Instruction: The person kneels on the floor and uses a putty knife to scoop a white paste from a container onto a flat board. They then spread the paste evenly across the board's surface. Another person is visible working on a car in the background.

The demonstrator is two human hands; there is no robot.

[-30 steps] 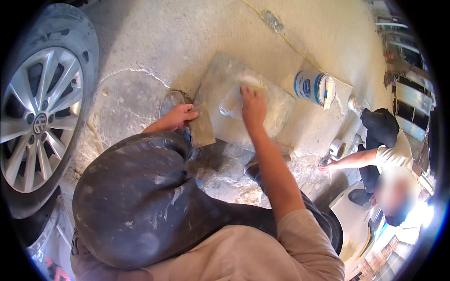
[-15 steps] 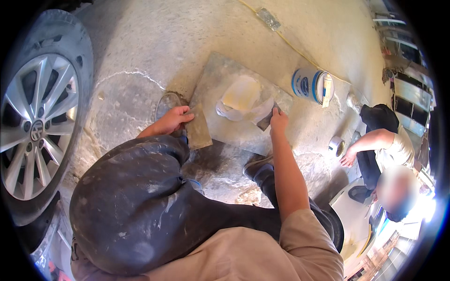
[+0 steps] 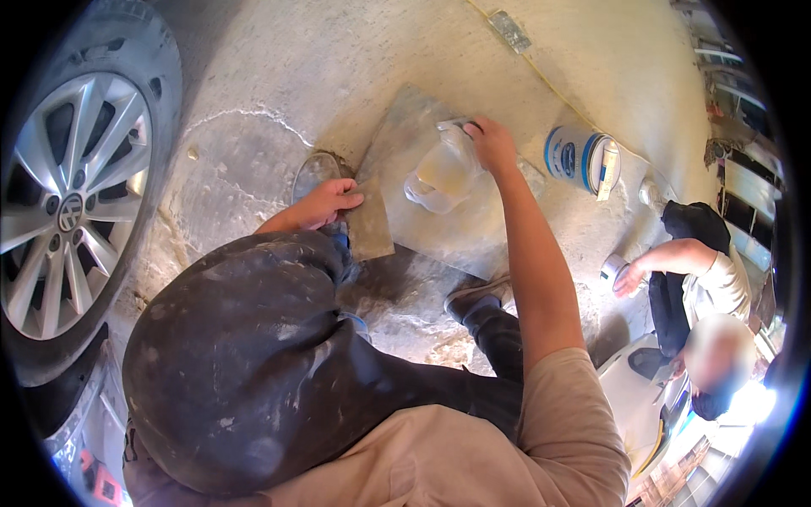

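A flat grey-brown board [image 3: 414, 110] lies on the floor before me, bearing a pale yellowish-white mound of paste that looks like putty [image 3: 443, 176]. My right hand [image 3: 492, 145] reaches across to the far side of the mound. Its fingers are closed on a small dark spreader [image 3: 466, 127], mostly covered by the hand. My left hand [image 3: 328, 205] grips the edge of a flat rectangular spreader plate [image 3: 369, 224] between thumb and fingers. That plate is at the board's near left edge, smeared with dry residue.
A blue-and-white can [image 3: 568, 155] with a pale strip stands right of the board. A round lid-like disc [image 3: 317, 175] is beyond my left hand. A car wheel [image 3: 76, 203] stands at left. At right, another person's hand [image 3: 629, 279] touches a small round container [image 3: 612, 267].
My right hand has moved from the mound's near right side to its far side with the spreader. The mound's shape has shifted. The other person's hand has reached the small container.
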